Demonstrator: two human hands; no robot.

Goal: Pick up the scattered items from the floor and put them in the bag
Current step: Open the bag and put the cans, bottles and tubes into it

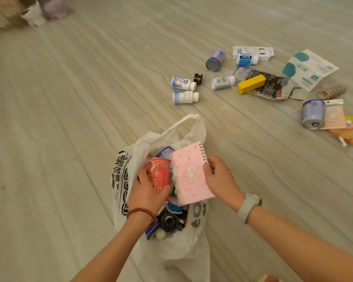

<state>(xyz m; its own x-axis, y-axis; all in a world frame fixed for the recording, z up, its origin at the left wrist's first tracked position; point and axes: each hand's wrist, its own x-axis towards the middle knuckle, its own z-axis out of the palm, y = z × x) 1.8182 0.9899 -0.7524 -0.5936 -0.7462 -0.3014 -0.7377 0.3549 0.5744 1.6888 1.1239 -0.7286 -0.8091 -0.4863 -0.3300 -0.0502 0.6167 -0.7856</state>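
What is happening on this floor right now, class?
A person is filling a white bag on the floor. The left hand grips a red can and the right hand holds a pink notebook, both over the bag's mouth. Bottles, tins and a yellow box lie scattered beyond.

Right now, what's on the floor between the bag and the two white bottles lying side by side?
Nothing: in the head view, only bare floor separates the bag from the two white bottles.

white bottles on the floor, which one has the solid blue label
The white bottle lying across the white blister card, farthest from the bag. Its label is a solid bright blue band; the other three white bottles carry pale or grey labels.
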